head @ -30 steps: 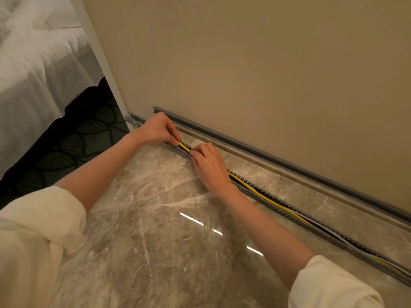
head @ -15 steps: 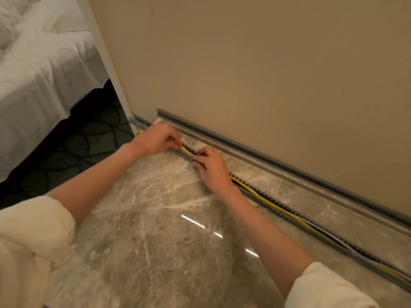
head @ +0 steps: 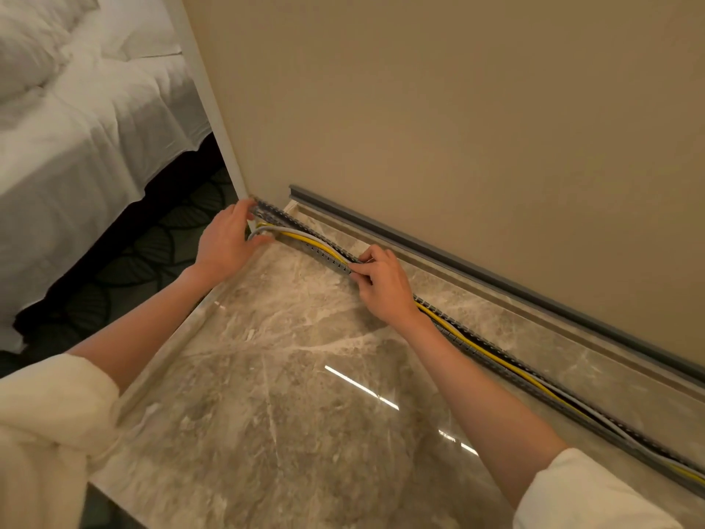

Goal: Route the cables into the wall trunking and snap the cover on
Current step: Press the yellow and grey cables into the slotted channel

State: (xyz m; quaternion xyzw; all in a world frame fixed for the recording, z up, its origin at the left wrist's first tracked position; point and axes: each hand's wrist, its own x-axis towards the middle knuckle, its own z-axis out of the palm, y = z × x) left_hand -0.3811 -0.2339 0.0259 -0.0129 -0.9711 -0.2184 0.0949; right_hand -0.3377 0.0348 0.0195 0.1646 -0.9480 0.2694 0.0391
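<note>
1. Marble floor (head: 290,395), glossy grey-brown, runs up to a beige wall (head: 457,108); white bed (head: 76,108) sits far left over dark patterned carpet (head: 152,253).
2. Slotted grey trunking (head: 507,360) lies on the marble near the wall, running from the far-left corner out to the near right; lid's off, so it's open on top.
3. Yellow cable (head: 496,357) and grey cable (head: 301,235) sit along the channel; at the far-left end they bulge up and out of it.
4. Left hand (head: 225,242) has its fingers spread, resting on the trunking's end, thumb against the loose grey loop.
5. Right hand (head: 385,284) pinches the trunking's edge further right, fingers curled.
6. Long grey cover strip (head: 496,284) lies just against the wall foot, apart from the trunking.
</note>
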